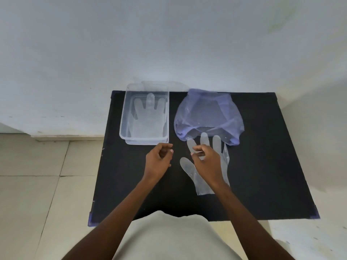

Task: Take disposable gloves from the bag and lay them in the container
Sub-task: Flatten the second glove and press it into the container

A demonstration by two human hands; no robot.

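A black bench [262, 166] is being viewed from above, set against a white wall. A clear plastic container [124, 117] is sitting at its far left, and a glove [148, 121] is lying flat inside it, fingers pointing toward the wall. A bluish see-through bag [208, 113] is resting to the right of the container, its open mouth facing the person. A second glove [222, 160] is lying flat on the bench just below the bag. The right hand [205, 159] is being held over this glove with fingers curled, seemingly pinching its thin film. The left hand [159, 158] is being held loosely curled and empty, just below the container.
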